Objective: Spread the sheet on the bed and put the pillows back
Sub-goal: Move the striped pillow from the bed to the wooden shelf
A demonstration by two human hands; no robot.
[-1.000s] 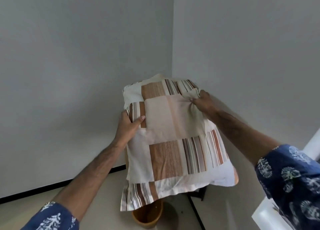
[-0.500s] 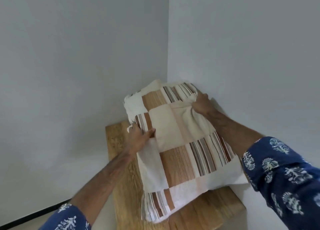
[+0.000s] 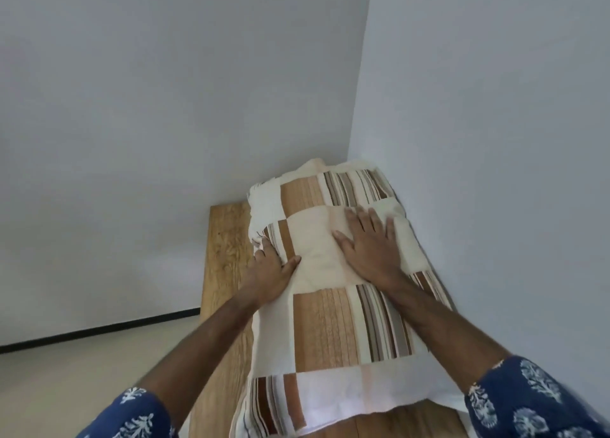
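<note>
Where it pinched, right hand (image 3: 373,249) flat.

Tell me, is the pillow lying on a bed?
No, the pillow lies on a bare wooden surface in the wall corner.

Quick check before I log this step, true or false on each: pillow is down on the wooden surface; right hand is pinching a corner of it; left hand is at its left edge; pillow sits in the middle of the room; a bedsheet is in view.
1. The pillow lies on the wooden surface. True.
2. The right hand pinches a corner. False: it lies flat on top, fingers spread.
3. The left hand is at the left edge. True.
4. The pillow is mid-room. False: it is in the wall corner.
5. A bedsheet shows. False: none is visible.
</note>
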